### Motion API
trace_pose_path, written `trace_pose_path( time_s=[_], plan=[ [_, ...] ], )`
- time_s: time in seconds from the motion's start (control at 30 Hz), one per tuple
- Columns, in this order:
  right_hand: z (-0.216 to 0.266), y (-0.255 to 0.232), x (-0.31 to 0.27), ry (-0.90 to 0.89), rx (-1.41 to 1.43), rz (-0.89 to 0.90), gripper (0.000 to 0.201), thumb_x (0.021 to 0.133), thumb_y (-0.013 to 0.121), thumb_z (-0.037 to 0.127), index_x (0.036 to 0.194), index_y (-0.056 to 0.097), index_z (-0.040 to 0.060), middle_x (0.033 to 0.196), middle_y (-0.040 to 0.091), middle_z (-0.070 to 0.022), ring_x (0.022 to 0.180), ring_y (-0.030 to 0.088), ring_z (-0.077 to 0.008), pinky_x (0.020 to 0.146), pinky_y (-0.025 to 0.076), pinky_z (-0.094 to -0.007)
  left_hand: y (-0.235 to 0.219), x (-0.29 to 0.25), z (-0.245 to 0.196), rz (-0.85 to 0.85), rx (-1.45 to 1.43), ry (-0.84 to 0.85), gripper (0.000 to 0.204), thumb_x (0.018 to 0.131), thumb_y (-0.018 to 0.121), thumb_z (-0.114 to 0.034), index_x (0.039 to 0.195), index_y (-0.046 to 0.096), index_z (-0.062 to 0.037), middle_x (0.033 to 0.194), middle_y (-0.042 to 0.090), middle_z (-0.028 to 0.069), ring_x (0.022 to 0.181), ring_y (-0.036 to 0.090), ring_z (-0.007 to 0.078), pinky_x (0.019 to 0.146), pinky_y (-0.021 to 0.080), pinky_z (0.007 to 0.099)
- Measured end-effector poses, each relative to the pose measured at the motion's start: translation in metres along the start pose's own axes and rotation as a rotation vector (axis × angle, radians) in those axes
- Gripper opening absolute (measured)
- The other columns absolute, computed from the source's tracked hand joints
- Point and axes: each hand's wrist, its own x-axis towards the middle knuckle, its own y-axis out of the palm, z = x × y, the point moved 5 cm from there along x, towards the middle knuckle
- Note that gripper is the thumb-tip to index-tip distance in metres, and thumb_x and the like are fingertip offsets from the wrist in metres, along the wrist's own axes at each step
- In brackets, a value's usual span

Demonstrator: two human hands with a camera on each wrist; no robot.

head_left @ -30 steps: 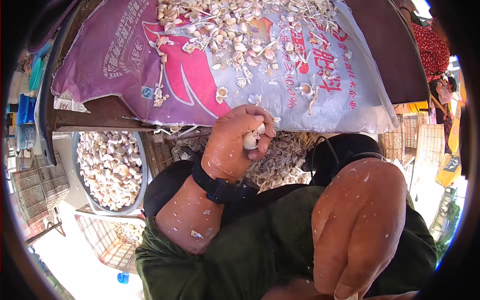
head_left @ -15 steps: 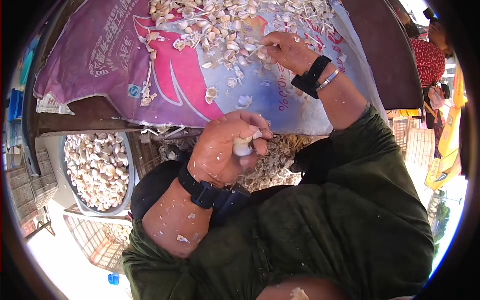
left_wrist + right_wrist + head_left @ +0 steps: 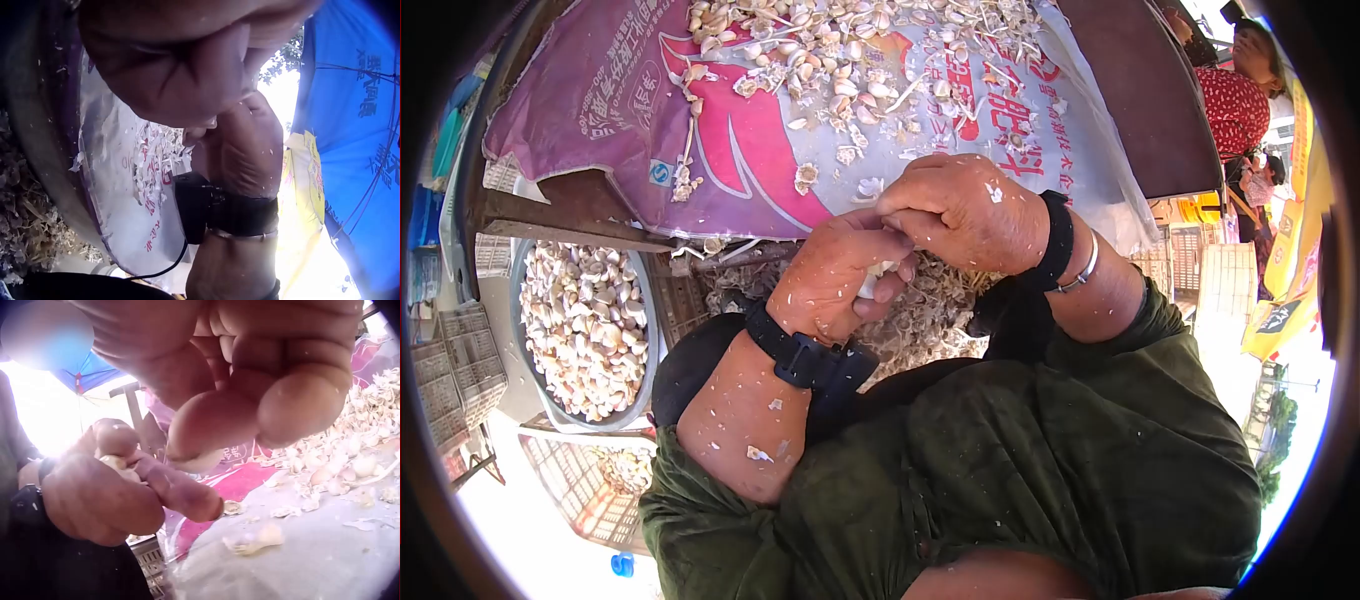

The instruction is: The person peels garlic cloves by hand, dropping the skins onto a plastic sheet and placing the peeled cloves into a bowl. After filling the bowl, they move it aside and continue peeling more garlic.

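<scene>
My left hand point(image 3: 825, 272) curls its fingers round white garlic cloves point(image 3: 868, 284), pale between the fingers. My right hand point(image 3: 975, 215) has come up against it, fingertips at the left thumb. In the right wrist view a pale garlic clove point(image 3: 209, 462) shows under the bent right fingertips, mostly hidden by them. Both hands are over the near edge of a printed plastic sack point(image 3: 800, 190) spread on the table. Farther back on it lies a heap of loose garlic cloves point(image 3: 840, 85) mixed with stalks and skins. Flecks of skin stick to both arms.
A grey basin point(image 3: 654, 330) full of cloves stands at the left, with a plastic crate point(image 3: 560, 465) below it. Dry garlic skins point(image 3: 935, 315) pile up under the table edge. A person in a red dotted top point(image 3: 1232, 110) is at the far right.
My right hand rose from low at the right to the clove heap, then came back to the left hand. The left hand stayed near the sack's edge, holding its cloves.
</scene>
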Motion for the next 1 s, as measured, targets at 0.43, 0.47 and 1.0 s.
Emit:
trace_pose_path(
  time_s=[0.43,0.47,1.0],
  plan=[
    [-0.014,0.015,-0.026,0.775,0.692,-0.108,0.006,0.088,0.061,0.005,0.089,0.064,0.0003,0.071,0.063,-0.0051,0.056,0.061,-0.0112,0.052,0.049,-0.026,-0.003,-0.006,0.009,-0.038,0.119,0.05,0.016,0.085,0.062,-0.01,0.099,0.06,-0.001,0.072,0.06,0.0071,0.046,0.046,0.0095,0.038,0.028,0.0226],
    [-0.015,0.011,-0.026,0.743,0.724,-0.136,0.006,0.09,0.061,0.006,0.09,0.063,0.0003,0.071,0.062,-0.0034,0.054,0.059,-0.0085,0.05,0.048,-0.0242,-0.002,-0.008,0.009,-0.038,0.117,0.05,0.016,0.085,0.062,-0.01,0.099,0.06,-0.001,0.072,0.06,0.0071,0.046,0.046,0.0095,0.038,0.028,0.0226],
    [-0.174,-0.003,0.062,-0.067,-0.365,-0.1,0.019,0.087,0.059,0.003,0.106,0.064,0.0074,0.081,0.064,-0.0125,0.068,0.063,-0.0274,0.063,0.051,-0.0341,-0.003,-0.015,-0.01,0.11,-0.206,0.174,0.023,0.093,0.057,-0.024,0.098,0.058,-0.0016,0.079,0.06,0.0089,0.052,0.05,0.0123,0.042,0.035,0.0233]
  ],
)
